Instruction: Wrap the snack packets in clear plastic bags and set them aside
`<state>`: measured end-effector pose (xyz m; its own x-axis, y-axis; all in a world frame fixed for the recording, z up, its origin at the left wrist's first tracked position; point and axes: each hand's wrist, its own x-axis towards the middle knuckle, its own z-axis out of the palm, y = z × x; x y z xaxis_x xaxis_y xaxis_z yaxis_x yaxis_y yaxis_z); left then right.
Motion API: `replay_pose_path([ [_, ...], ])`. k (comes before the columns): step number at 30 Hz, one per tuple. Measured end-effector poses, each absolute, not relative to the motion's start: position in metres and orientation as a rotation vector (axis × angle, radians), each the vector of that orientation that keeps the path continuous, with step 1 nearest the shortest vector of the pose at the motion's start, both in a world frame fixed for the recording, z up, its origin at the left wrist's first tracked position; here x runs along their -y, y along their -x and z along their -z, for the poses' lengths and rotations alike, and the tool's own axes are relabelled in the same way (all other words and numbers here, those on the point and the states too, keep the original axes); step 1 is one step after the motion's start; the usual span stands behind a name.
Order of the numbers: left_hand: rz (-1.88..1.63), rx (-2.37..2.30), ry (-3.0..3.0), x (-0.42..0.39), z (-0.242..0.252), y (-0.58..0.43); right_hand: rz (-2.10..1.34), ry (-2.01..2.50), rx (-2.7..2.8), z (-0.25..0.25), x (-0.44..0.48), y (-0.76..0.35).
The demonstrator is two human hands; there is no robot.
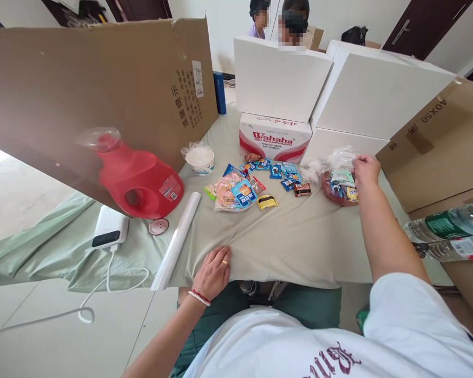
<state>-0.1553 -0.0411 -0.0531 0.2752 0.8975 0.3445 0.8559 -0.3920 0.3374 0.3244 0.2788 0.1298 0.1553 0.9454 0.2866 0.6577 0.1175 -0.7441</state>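
My right hand [366, 169] pinches the edge of a crumpled clear plastic bag [337, 157], its fingers bent at the far right of the table. Just below is a reddish-brown bowl [331, 198] with several small wrapped snacks in it, partly hidden by the bag and my hand. My left hand [213, 270] lies on the cloth at the table's front edge, fingers laid down and holding nothing. Between the hands and farther back is a loose group of wrapped snacks: a blue packet [244, 193], a yellow packet [267, 201] and a dark red packet [302, 189].
A red jug [142, 178], a white paper cup [201, 160] with plastic in it, a plastic film roll [177, 239] and a power bank [110, 228] stand or lie leftward. A Wahaha carton [276, 137] and white boxes stand behind. Water bottles [449, 223] lie right. Two people are beyond.
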Motion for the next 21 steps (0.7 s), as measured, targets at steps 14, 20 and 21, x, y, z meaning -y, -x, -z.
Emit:
replay_pose_path([
  [14,-0.802,-1.175,-0.826,0.048,-0.003,0.068,-1.438,1.206,0.741,-0.028,-0.004,-0.202],
  [20,-0.748,-0.805,-0.272,0.006,-0.011,0.024,-1.434,1.219,1.108,-0.022,0.042,-0.193],
  [21,-0.765,-0.816,-0.257,0.001,-0.008,0.024,-1.414,1.217,1.173,-0.022,0.045,-0.195],
])
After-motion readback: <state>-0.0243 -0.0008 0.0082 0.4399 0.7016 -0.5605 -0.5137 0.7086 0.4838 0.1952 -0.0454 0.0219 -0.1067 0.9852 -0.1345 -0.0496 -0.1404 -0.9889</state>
